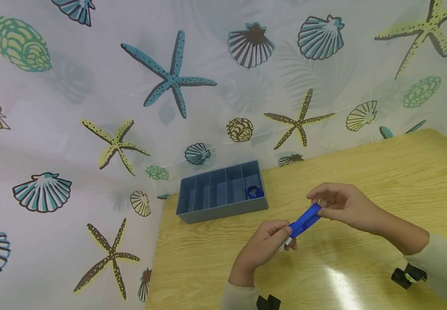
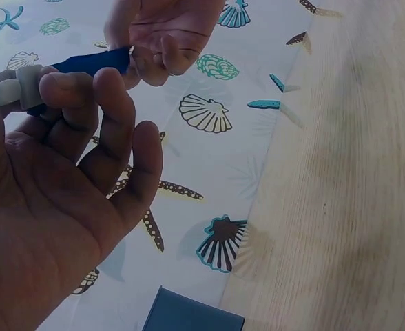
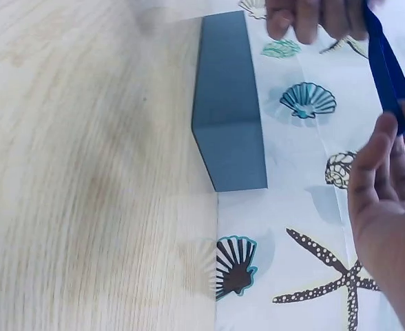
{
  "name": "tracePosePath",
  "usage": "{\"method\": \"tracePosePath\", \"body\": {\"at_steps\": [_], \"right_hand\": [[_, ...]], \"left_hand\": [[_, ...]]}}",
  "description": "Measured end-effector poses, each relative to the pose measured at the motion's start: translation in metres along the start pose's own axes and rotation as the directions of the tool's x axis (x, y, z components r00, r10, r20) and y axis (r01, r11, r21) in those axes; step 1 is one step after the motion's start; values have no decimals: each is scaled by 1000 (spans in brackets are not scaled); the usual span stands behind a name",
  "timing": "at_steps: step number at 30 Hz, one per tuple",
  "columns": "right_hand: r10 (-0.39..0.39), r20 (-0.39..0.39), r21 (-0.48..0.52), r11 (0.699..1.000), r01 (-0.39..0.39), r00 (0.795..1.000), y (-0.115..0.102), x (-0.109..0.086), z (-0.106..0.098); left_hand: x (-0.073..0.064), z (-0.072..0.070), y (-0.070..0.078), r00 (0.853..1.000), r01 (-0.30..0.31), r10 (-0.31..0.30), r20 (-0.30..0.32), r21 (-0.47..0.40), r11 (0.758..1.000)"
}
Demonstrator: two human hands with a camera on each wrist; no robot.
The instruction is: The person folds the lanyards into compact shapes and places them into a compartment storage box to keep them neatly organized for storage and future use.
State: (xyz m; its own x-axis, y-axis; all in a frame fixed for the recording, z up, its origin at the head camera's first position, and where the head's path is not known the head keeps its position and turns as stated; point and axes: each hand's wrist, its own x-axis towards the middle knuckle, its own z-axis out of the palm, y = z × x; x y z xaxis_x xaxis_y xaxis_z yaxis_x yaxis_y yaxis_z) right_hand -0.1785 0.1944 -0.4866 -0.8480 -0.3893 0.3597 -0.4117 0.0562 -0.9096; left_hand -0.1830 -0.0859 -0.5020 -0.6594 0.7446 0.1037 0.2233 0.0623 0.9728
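A flat blue fabric band [image 1: 304, 221] stretches between my two hands above the table. My left hand [image 1: 263, 244] pinches its lower end between thumb and fingers. At that end a small white piece [image 2: 22, 88] shows by my left fingers; its kind is unclear. My right hand [image 1: 347, 206] pinches the other end of the band between thumb and fingertips. Seen from the right wrist, the band [image 3: 388, 72] is folded lengthwise or doubled. Behind the hands, a grey-blue divided box [image 1: 223, 211] stands on the table, with a coiled dark blue band [image 1: 255, 192] in its rightmost compartment.
The light wood table [image 1: 386, 181] runs up to a white curtain [image 1: 208, 26] printed with starfish and shells. The box stands close to the curtain, near the table's left edge. A black device [image 1: 409, 275] is strapped at the right wrist, with another black device [image 1: 268, 302] at the left.
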Motion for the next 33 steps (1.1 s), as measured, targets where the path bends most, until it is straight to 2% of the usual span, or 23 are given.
{"method": "tracePosePath", "body": {"at_steps": [4, 7, 10, 13, 17, 23, 28, 33], "right_hand": [[-16, 110, 195, 981, -6, 994, 6, 2, -7], [-50, 178, 331, 944, -12, 983, 11, 4, -10], [-116, 212, 411, 912, 19, 970, 15, 7, -12], [-193, 213, 438, 895, 83, 958, 19, 11, -13], [-248, 194, 442, 886, 141, 949, 22, 15, -15], [-281, 233, 473, 869, 144, 931, 21, 21, -21], [-302, 267, 496, 857, 139, 915, 20, 25, -26], [-321, 256, 507, 848, 156, 912, 24, 26, -24]], "left_hand": [[-1, 1, 3, 1000, -9, 9, -1, -18, 1000], [-1, 1, 5, 1000, -5, 5, -2, -34, 999], [-1, 2, 7, 1000, -1, 1, -2, -34, 999], [-1, 2, 8, 1000, -1, 1, -4, -20, 1000], [-2, 3, 7, 1000, 5, -5, -6, -24, 1000], [-2, 4, 5, 1000, -14, 15, 7, -48, 999], [-2, 5, 5, 1000, -3, 3, 5, 6, 1000], [-2, 6, 5, 1000, 17, -17, -1, 60, 998]]}}
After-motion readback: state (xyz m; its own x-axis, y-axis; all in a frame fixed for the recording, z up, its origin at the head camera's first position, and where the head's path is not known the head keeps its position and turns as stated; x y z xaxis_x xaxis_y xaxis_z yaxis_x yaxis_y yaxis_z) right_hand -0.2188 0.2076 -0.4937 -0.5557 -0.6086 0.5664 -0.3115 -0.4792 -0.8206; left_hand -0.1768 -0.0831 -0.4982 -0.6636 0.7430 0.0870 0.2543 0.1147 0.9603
